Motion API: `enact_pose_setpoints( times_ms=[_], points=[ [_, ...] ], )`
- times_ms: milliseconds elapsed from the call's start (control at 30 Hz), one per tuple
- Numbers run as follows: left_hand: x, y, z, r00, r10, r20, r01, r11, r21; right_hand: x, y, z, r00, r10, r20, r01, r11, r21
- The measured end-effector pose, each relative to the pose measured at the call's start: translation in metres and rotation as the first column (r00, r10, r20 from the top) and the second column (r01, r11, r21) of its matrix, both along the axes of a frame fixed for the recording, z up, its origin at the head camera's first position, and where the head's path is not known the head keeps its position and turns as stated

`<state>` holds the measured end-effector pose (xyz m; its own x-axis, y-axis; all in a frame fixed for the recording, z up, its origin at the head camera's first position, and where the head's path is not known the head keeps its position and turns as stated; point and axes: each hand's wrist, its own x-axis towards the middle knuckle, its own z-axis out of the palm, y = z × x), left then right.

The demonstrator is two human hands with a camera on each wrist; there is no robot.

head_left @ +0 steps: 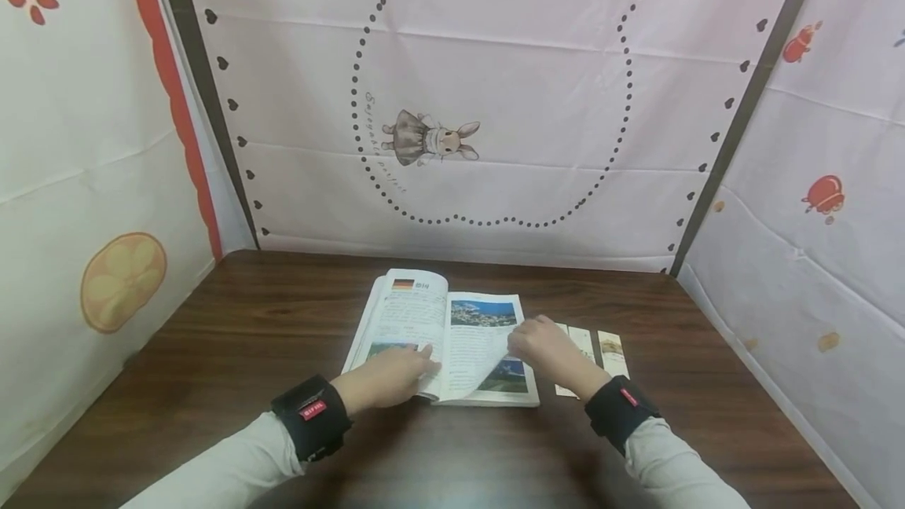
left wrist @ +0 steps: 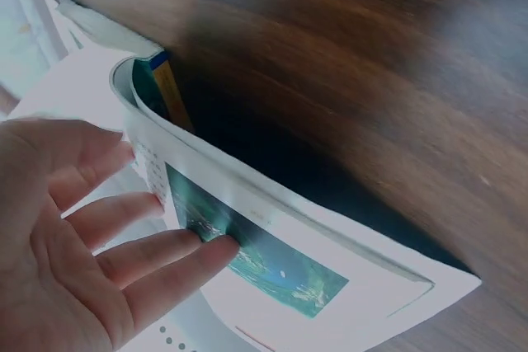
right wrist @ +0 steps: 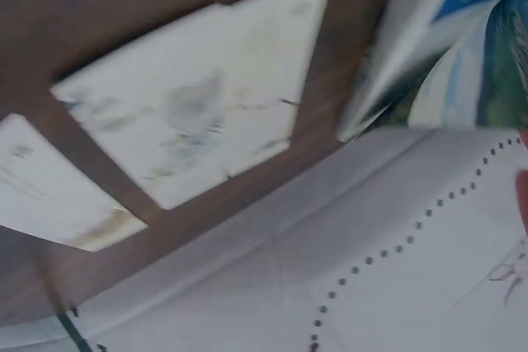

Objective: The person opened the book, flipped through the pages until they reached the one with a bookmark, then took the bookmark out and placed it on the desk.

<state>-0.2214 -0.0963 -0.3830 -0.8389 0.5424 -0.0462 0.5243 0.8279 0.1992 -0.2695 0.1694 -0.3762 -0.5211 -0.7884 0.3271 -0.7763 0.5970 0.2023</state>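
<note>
An open book [head_left: 410, 316] with printed text and colour photos lies on the table. My left hand [head_left: 391, 377] rests on its left page, near the lower edge by the spine. In the left wrist view the fingers of that hand [left wrist: 91, 261] are spread and nearly straight over a green photo. With its fingers curled, my right hand [head_left: 555, 352] pinches the outer edge of a right-hand page [head_left: 470, 352]. That page is lifted and bent, showing another photo beneath. Only a sliver of the right hand enters the right wrist view.
Several narrow printed paper cards [head_left: 612, 353] lie right of the book, partly behind the right hand; pale cards [right wrist: 190, 109] appear larger in the right wrist view. The brown wooden table [head_left: 283, 297] is bordered by printed cloth walls [head_left: 509, 116] at the back and sides.
</note>
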Motion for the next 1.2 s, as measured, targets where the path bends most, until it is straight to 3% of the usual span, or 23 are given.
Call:
enact_pose_setpoints(
  times_ms=[100, 300, 500, 633, 733, 767, 833, 933, 1000, 1067, 1100, 1200],
  points=[
    [-0.002, 0.003, -0.002, 0.999, -0.008, -0.05, 0.009, 1.0, 0.029, 0.0, -0.009, 0.01, 0.994, 0.015, -0.105, -0.02, 0.999, -0.05],
    [-0.01, 0.015, -0.009, 0.987, 0.075, -0.145, -0.062, 0.994, 0.095, 0.0, -0.036, 0.032, 0.973, 0.117, -0.201, -0.144, 0.982, -0.123],
    [-0.011, 0.026, -0.015, 0.945, 0.158, -0.286, -0.115, 0.98, 0.161, 0.002, -0.055, 0.04, 0.953, 0.163, -0.256, -0.197, 0.974, -0.112],
    [-0.007, 0.026, -0.017, 0.911, 0.276, -0.305, -0.197, 0.944, 0.265, 0.002, -0.051, 0.031, 0.985, 0.082, -0.15, -0.109, 0.978, -0.177],
    [-0.006, 0.022, -0.017, 0.894, 0.372, -0.252, -0.264, 0.889, 0.375, 0.003, -0.042, 0.02, 0.997, -0.032, 0.065, 0.044, 0.982, -0.185],
    [-0.006, 0.021, -0.017, 0.889, 0.398, -0.226, -0.283, 0.865, 0.414, 0.003, -0.038, 0.016, 0.986, -0.075, 0.149, 0.098, 0.983, -0.156],
    [-0.008, 0.018, -0.014, 0.877, 0.456, -0.152, -0.33, 0.802, 0.498, 0.003, -0.03, 0.009, 0.94, -0.156, 0.304, 0.182, 0.982, -0.058],
    [-0.011, 0.013, -0.009, 0.856, 0.514, -0.058, -0.38, 0.702, 0.602, 0.004, -0.018, 0.002, 0.829, -0.27, 0.49, 0.251, 0.962, 0.106],
    [-0.013, 0.01, -0.006, 0.843, 0.538, -0.008, -0.413, 0.657, 0.631, 0.006, -0.012, -0.002, 0.753, -0.328, 0.57, 0.278, 0.944, 0.176],
    [-0.013, 0.006, -0.004, 0.834, 0.552, 0.003, -0.428, 0.643, 0.635, 0.008, -0.008, -0.005, 0.692, -0.376, 0.617, 0.309, 0.926, 0.217],
    [-0.013, 0.004, -0.004, 0.832, 0.555, -0.004, -0.428, 0.646, 0.632, 0.009, -0.006, -0.007, 0.673, -0.388, 0.629, 0.315, 0.92, 0.231],
    [-0.013, -0.001, -0.007, 0.823, 0.564, -0.069, -0.41, 0.673, 0.615, 0.011, -0.004, -0.012, 0.661, -0.402, 0.634, 0.314, 0.915, 0.253]
  ],
)
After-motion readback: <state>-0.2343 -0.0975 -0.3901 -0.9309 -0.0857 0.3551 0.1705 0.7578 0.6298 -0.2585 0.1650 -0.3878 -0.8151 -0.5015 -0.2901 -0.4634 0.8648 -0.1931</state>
